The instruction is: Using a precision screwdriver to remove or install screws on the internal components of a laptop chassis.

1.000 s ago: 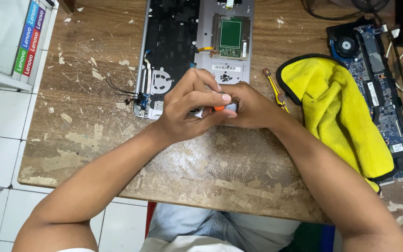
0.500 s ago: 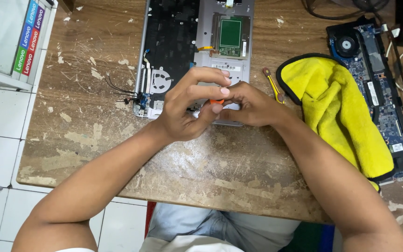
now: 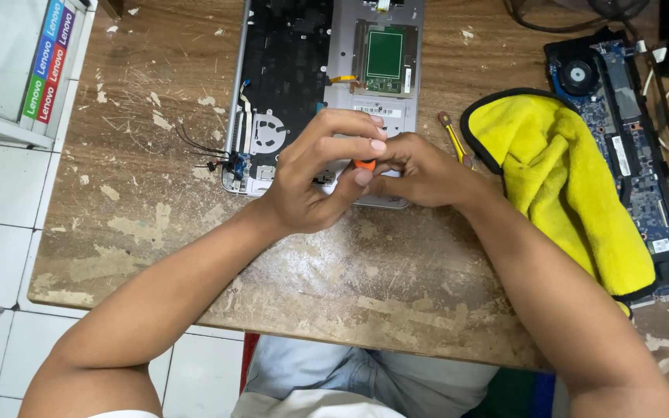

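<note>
The left hand [image 3: 315, 174] and right hand [image 3: 420, 172] meet fingertip to fingertip over the near edge of the opened laptop shell [image 3: 323, 93], both curled and pinching a small orange-tipped tool [image 3: 364, 164]; only its orange bit shows between the fingers, so I cannot tell what kind of tool it is or which hand bears it more. Neither hand is spread; the fingers are drawn close together.

The worn wooden table [image 3: 195, 232] holds the shell, with a yellow cloth [image 3: 567, 186] to the right lying over part of a blue circuit board [image 3: 629, 131]. A small yellow-handled screwdriver [image 3: 454, 139] lies between shell and cloth.

In my judgement, the tool could slip from so tight a pinch and scratch the green board [image 3: 385, 62] or snag the thin black wires [image 3: 203, 151] at the shell's left corner.
</note>
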